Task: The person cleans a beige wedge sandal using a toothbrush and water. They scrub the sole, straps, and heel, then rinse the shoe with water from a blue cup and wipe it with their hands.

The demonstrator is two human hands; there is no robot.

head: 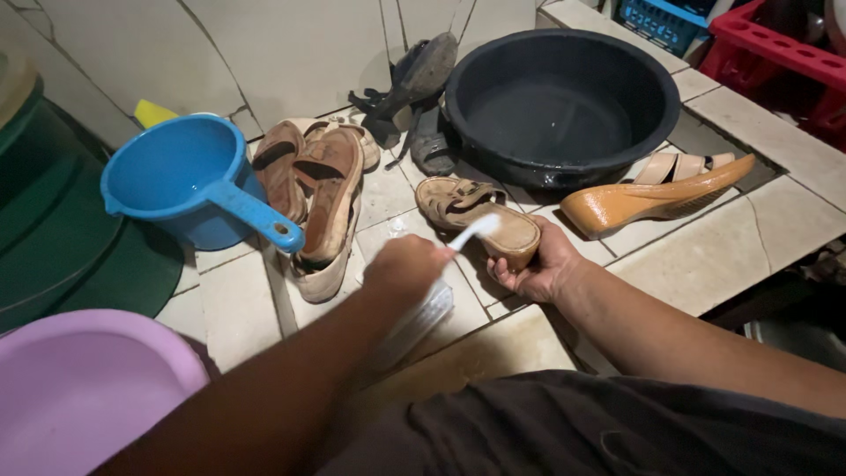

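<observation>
My left hand (407,266) is closed around a white-handled scrub brush (426,316), which is blurred; its handle tip points up toward a tan sandal (467,211). That sandal lies on the tiled floor, and my right hand (536,267) grips its heel end from below. The brush hangs just left of the sandal, over the tiles, and I cannot tell whether it touches anything.
A blue water dipper (189,176) stands at left beside a pair of brown sandals (322,185). A black basin (564,97) sits behind, with dark shoes (414,88) against it. An orange-brown wedge shoe (652,198) lies right. A pink basin (79,388) and green tub (53,238) are at left, red crates (775,53) at the far right.
</observation>
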